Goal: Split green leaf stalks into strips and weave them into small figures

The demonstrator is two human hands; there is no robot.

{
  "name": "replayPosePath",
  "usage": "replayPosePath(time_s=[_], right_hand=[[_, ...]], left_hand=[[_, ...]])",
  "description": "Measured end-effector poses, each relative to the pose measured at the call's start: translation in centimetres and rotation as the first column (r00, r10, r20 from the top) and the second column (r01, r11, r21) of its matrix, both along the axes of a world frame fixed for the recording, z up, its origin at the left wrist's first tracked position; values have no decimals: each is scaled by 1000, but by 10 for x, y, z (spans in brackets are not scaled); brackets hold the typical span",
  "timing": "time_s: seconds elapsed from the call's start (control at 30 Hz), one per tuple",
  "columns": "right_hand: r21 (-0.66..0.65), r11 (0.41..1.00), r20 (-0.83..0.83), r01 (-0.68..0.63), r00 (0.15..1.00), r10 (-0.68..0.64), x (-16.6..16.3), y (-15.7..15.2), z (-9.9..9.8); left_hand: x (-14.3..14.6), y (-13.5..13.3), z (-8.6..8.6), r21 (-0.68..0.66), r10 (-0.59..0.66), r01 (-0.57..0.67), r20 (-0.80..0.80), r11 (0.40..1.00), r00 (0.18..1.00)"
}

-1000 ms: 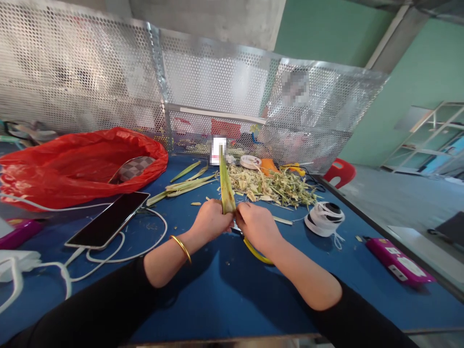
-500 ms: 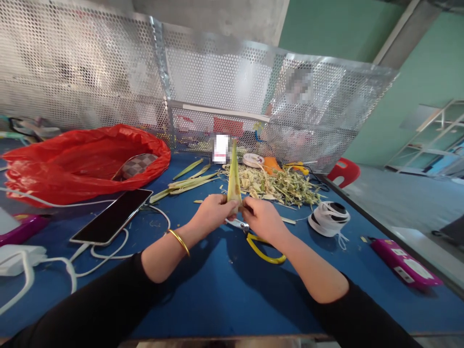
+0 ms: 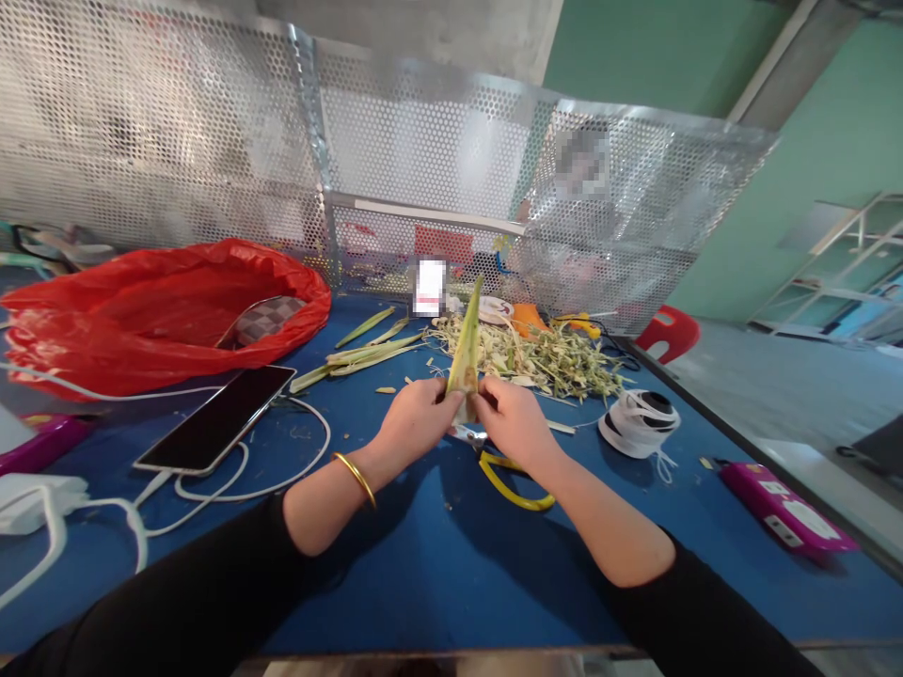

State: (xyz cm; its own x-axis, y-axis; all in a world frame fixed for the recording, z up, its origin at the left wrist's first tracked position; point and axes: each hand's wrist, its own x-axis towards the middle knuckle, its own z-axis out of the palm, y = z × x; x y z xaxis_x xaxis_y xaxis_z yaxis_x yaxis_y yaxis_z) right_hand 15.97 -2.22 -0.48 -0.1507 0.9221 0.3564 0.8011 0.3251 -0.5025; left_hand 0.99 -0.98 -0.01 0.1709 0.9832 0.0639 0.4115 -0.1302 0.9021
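A long green leaf strip [image 3: 467,346] stands up from between both of my hands above the blue table [image 3: 423,564]. My left hand [image 3: 415,418], with a gold bangle [image 3: 355,478] on its wrist, pinches the leaf's lower end. My right hand [image 3: 514,423] pinches the same end from the other side. Yellow-handled scissors [image 3: 504,472] lie on the table just under my right hand. Behind the leaf lies a heap of leaf trimmings [image 3: 543,360], and several whole leaf strips [image 3: 359,355] rest to its left.
A phone [image 3: 218,417] on a white charging cable [image 3: 232,484] lies at the left, before a red plastic bag [image 3: 162,310]. A white string roll [image 3: 639,421] and a magenta case [image 3: 786,508] sit at the right. A perforated metal screen [image 3: 423,169] closes the table's far edge.
The leaf has tilted from leaning left to leaning right. My hands stayed together on its lower end and rose off the scissors, which now lie uncovered on the table.
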Motion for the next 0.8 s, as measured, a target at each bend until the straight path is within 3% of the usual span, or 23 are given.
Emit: replayPosePath(time_s=[0.1,0.17,0.23,0.3,0.4,0.53,0.6,0.67,0.7,0.77,0.8], right_hand=[[-3,1000,44,-26,999,27,0,2,-4],[-31,998,12,-50,999,50,0,3,-5],[-142,983,-130,-119,986,101,2,4,-4],[-283,929,-369,-238,921,123,4,4,0],[-414,811,-662,-413,749,44,8,2,8],[-435,719,-794,-542,608,-22,12,2,13],[-423,692,-810,-585,587,2,13,3,13],[-417,738,-753,-531,657,47,11,2,13],[-389,806,-676,-446,733,79,10,1,12],[-213,952,-426,-222,898,114,7,0,10],[-91,987,-289,-132,952,100,5,-1,9]], left_hand=[[0,4,-6,107,-6,19,-120,994,993],[1,7,-10,49,-35,37,-47,998,998],[2,7,-13,-37,-96,101,114,994,989],[3,5,-11,-102,-154,188,272,977,950],[3,1,-3,-170,-206,293,400,941,893],[0,-1,7,-241,-220,378,498,894,839],[-1,-1,8,-261,-217,401,529,878,820],[-1,-2,9,-265,-196,378,524,887,829],[0,-3,8,-266,-178,350,508,898,843],[1,-3,6,-274,-146,299,467,914,872],[2,-4,5,-280,-136,285,451,917,882]])
